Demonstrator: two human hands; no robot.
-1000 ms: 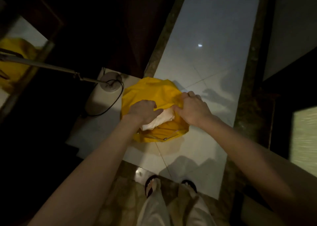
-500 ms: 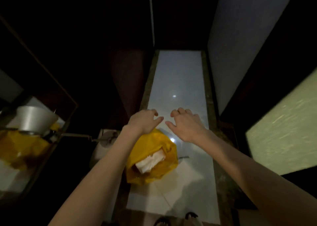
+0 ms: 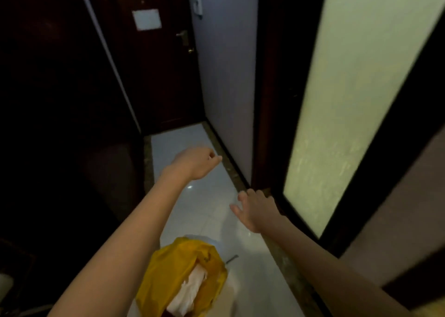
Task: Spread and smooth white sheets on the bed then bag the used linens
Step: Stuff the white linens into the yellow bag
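Both of my hands have lifted clear of the yellow bag (image 3: 185,275) since a second ago, when they were pressed into its mouth over the white linen (image 3: 190,290); my view has swung up from the floor to the hallway ahead.

My left hand (image 3: 192,163) now hangs in the air toward twelve o'clock, fingers loosely curled and holding nothing. My right hand (image 3: 256,208) floats at about two o'clock from the bag, fingers spread and relaxed, empty as well. Neither grip touches the bag.

That bag sits on the white tiled floor (image 3: 255,280) at six o'clock, just below my forearms, its mouth open and a crumpled wad of white linen showing inside. A dark wooden door (image 3: 156,75) with a pale notice card (image 3: 147,19) closes the corridor at twelve o'clock; a frosted glass panel (image 3: 356,99) runs along the three o'clock side.

As I judge it, the bagging is largely done: used linen is inside and I have let go. Whether the bag needs tying or carrying out I cannot say from here. No bed is in view, so I cannot confirm that the fresh sheets are spread and smoothed, though bagging comes second in the task, which suggests that part is behind me.
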